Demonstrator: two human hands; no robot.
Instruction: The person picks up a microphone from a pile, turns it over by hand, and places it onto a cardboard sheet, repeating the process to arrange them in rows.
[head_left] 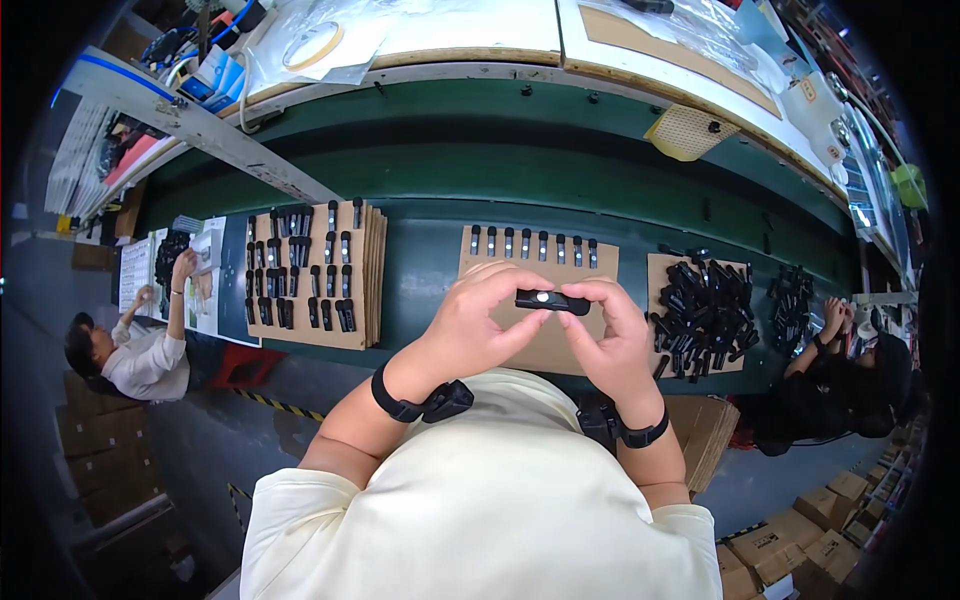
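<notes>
A small black clip-on microphone (555,300) with a rounded head and a light round spot lies level between my hands. My left hand (475,322) pinches one end with thumb and forefinger. The other end is gripped the same way by my right hand (613,338). Both hands hover over a brown cardboard sheet (545,355), along whose far edge a row of similar microphones (526,243) stands side by side. My fingers cover part of the piece I hold.
At left, a cardboard stack (372,270) bears several rows of microphones. A heap of microphones (703,312) covers another cardboard sheet at right, with a smaller pile (792,300) beyond. Co-workers (150,365) sit at both ends of the green bench (420,240). A white shelf (460,35) runs along the back.
</notes>
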